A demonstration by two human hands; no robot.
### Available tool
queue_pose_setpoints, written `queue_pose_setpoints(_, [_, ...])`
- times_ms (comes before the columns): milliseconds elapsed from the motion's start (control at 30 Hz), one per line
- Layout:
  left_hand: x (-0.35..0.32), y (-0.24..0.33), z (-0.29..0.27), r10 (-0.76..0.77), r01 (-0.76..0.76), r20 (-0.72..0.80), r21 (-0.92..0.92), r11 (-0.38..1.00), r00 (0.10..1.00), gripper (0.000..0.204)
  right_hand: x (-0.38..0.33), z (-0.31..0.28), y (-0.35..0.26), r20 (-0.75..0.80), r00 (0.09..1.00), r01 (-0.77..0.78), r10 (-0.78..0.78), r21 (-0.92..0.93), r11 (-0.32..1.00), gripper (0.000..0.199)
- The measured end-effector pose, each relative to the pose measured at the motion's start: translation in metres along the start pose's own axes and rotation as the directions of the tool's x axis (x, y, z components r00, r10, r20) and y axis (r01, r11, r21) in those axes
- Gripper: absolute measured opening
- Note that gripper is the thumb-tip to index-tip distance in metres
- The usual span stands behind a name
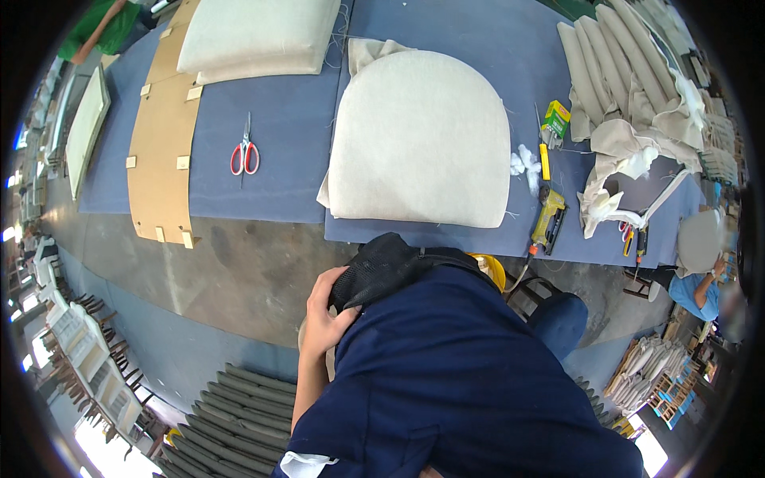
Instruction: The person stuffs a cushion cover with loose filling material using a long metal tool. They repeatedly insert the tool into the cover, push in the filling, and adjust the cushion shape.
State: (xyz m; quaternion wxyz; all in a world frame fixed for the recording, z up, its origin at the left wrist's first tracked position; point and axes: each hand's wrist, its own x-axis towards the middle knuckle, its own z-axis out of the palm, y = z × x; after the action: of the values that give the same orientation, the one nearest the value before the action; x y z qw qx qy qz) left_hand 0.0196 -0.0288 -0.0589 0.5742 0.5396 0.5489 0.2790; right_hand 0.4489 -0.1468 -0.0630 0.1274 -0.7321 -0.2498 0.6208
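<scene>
My left hand (pixel 323 315) is at my waist, below the table's front edge. Its fingers and thumb close around the edge of a black mesh fabric piece (pixel 381 269), which lies against my dark blue shirt; whether it is a pouch or a cap is unclear. My right hand does not show. In front of me on the blue-covered table (pixel 279 151) lies a cream upholstered cushion (pixel 422 139) with a rounded far edge and a straight near edge. Loose fabric sticks out at its far left corner.
Red-handled scissors (pixel 245 153) and a long tan board (pixel 163 135) lie left; another cushion (pixel 259 36) is behind. Right are a yellow air stapler (pixel 548 217) with hose, a cutter (pixel 544 162), a green box (pixel 555 119) and fabric covers (pixel 613 72). Other people work at both sides.
</scene>
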Motion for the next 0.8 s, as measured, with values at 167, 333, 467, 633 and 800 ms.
queue_pose_setpoints(167, [0.000,0.001,-0.001,-0.022,0.022,0.014,-0.025,0.999,1.000,0.067,-0.035,-0.001,0.047,0.037,0.992,-0.125,0.121,0.122,0.985,0.025])
queue_pose_setpoints(333, [0.005,-0.005,0.000,-0.079,0.082,0.037,-0.075,0.994,0.996,0.066,-0.046,0.000,0.113,0.116,0.985,-0.154,0.128,0.254,0.955,0.025])
queue_pose_setpoints(467, [0.003,-0.008,-0.001,-0.119,0.122,0.033,-0.100,0.988,0.992,0.067,-0.049,0.005,0.168,0.153,0.986,-0.109,0.061,0.329,0.938,0.025])
queue_pose_setpoints(633, [0.011,0.004,0.001,-0.166,0.175,0.092,-0.099,0.980,0.982,0.069,-0.066,0.021,0.069,-0.194,0.951,-0.140,0.242,0.430,0.892,0.019])
queue_pose_setpoints(800, [0.023,-0.005,0.003,-0.165,0.182,0.159,-0.100,0.978,0.973,0.072,-0.055,0.025,0.086,-0.353,0.931,0.094,0.090,0.471,0.877,0.022])
